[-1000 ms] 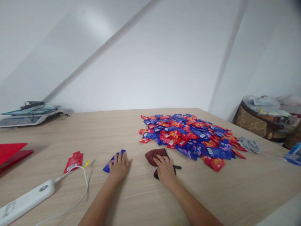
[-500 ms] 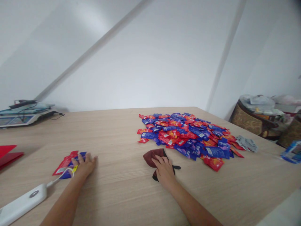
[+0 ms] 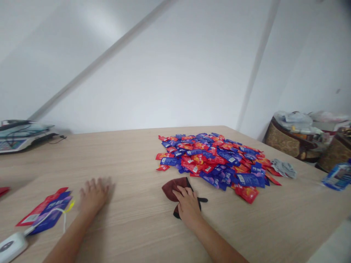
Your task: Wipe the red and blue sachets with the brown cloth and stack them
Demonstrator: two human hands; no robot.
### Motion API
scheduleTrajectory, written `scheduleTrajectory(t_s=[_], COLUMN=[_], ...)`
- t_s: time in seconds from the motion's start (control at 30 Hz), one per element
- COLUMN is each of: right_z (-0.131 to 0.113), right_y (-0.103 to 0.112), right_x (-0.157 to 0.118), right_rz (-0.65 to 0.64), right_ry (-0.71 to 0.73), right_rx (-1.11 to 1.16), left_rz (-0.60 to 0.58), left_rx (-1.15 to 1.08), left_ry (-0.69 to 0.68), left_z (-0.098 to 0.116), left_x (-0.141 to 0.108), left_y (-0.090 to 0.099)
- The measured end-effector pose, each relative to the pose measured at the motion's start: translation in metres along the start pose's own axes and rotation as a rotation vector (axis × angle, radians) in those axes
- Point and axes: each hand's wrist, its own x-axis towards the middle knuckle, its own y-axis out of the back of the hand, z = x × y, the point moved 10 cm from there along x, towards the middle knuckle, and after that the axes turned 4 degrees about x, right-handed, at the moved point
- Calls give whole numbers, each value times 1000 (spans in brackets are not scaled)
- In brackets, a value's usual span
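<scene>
My left hand (image 3: 94, 196) is slightly blurred, its fingers spread over the wooden table (image 3: 131, 226), holding nothing. To its left lie a red packet (image 3: 41, 208) and a blue packet (image 3: 52, 215), with a white cable and yellow tag across the blue one. My right hand (image 3: 188, 204) rests with fingers spread on a dark brown cloth item (image 3: 175, 186) with black edging; it presses on it from above without gripping. Beyond it, to the right, spreads a big pile of red and blue packets (image 3: 214, 157).
A white device (image 3: 12, 246) on the cable lies at the lower left. Flat items sit on a scale (image 3: 20, 142) at the back left. Grey gloves (image 3: 283, 168) lie right of the pile. A blue-labelled bottle (image 3: 338, 177) and a patterned chair (image 3: 282, 140) are farther right.
My left hand has come off the two packets, which now lie to its left, farther left in view. The view has shifted somewhat; my right hand stays on the brown cloth item.
</scene>
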Motion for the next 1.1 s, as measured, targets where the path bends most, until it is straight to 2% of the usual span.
scheduleTrajectory(t_s=[0.03,0.13,0.2,0.27,0.33,0.4,0.5,0.63,0.7,0.77,0.87,0.93,0.97,1.03,1.1], right_z=[0,0,0,0,0,2,10,43,58,64,52,35,26,14,12], right_y=[0,3,5,6,7,8,11,21,25,25,22,17,14,11,13], right_x=[0,1,1,1,0,0,4,7,7,6,9,10,11,10,8], right_rz=[2,17,25,31,39,55,114,311,405,451,396,288,232,148,127], right_ry=[0,-4,-15,-26,-33,-31,-35,-129,-169,-178,-138,-86,-60,-28,-31], right_rx=[5,28,41,54,74,109,206,411,522,598,583,499,448,367,332], left_rz=[-20,-223,-270,-258,-240,-227,-228,-268,-259,-194,-139,-175,-198,-225,-227], left_rx=[-26,-231,-338,-352,-339,-328,-347,-545,-713,-878,-1020,-1042,-1048,-1061,-1012], left_ry=[-45,-347,-468,-498,-489,-485,-528,-563,-518,-368,78,288,326,294,239], left_z=[33,159,226,267,282,281,264,222,193,158,112,108,115,137,151], left_x=[4,8,6,6,7,6,-3,-23,-27,-21,-12,-15,-17,-19,-21], left_y=[0,-5,2,10,14,17,23,33,37,38,18,2,-3,-4,0])
